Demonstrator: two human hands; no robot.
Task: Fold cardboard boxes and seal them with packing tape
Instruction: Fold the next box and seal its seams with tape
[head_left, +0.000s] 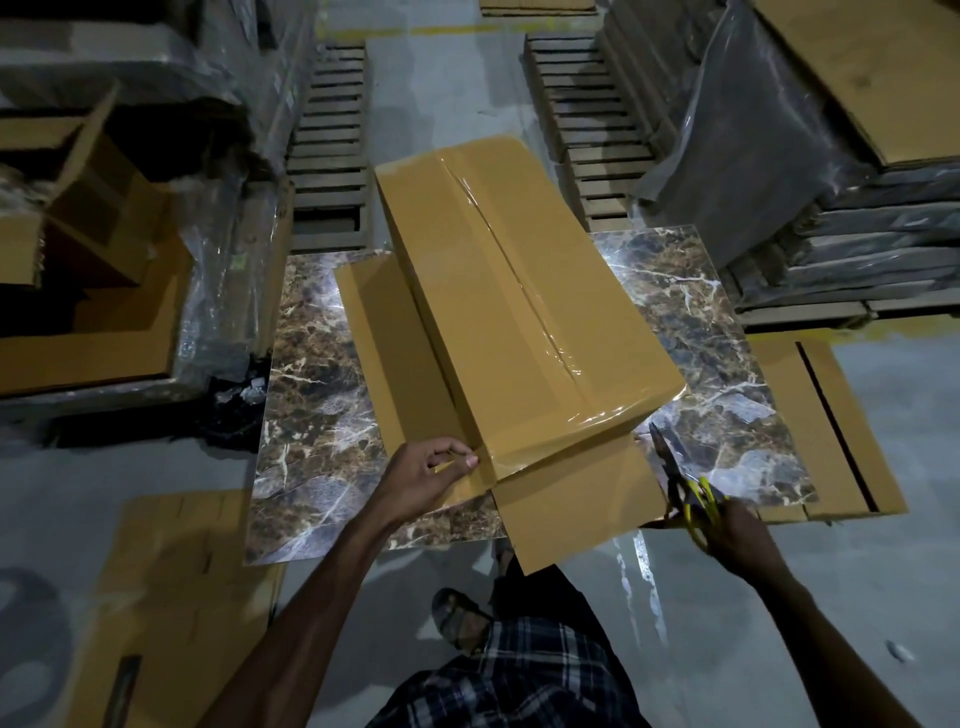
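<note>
A long brown cardboard box (524, 296) stands on a marble-patterned slab (322, 410), its upper face closed and covered with shiny clear packing tape along the centre seam. Loose flaps spread out under it at the left and toward me. My left hand (436, 473) pinches the tape end at the box's near left corner. My right hand (737, 530), off the box's near right corner, grips yellow-handled scissors (680, 478) whose dark blades point up toward the box.
Flat cardboard sheets lie on the grey floor at the lower left (171, 597) and at the right (826, 431). Open boxes (78, 218) and plastic-wrapped stacks stand at the left, wrapped cardboard bundles (841, 182) at the right, wooden pallets (332, 150) behind. My sandalled foot (457, 618) is below the slab.
</note>
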